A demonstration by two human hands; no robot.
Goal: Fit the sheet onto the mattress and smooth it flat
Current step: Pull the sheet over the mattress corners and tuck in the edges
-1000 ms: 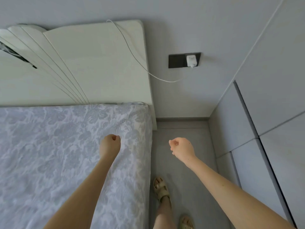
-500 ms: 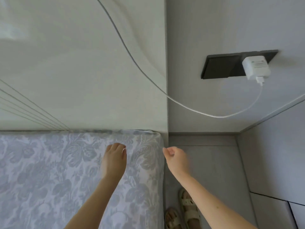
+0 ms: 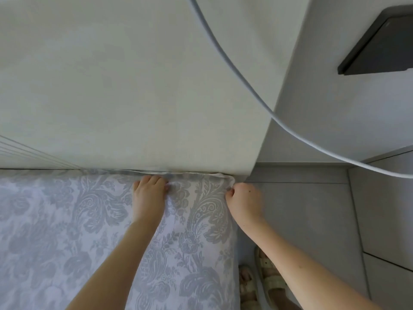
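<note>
Floral grey-and-white fabric sheet [image 3: 67, 220] is lying stretched across the bed, reaching right up to the tall cream padded headboard [image 3: 134, 86] and wrapping over the near corner; the mattress itself is sitting hidden underneath it. I am resting my left hand [image 3: 148, 198] palm down on the sheet, and its fingers [image 3: 154, 179] are lying close together, their tips pressing the cloth at the seam where bed and headboard are meeting. A small crease is bunching just beside my thumb. My right hand [image 3: 244, 201] is hanging at the corner of the bed, and its fingers [image 3: 230, 193] are curling tightly around the edge of the sheet there, clamping the fabric against the side. A thick white cable [image 3: 234, 68] is sweeping down across the headboard and over the pale grey wall [image 3: 324, 108], passing below a dark rectangular socket plate [image 3: 380, 48]. I am standing on the grey tiled floor [image 3: 301, 220] beside the bed, wearing beige strapped sandals [image 3: 268, 274], with both feet showing just beside the bed's side
</note>
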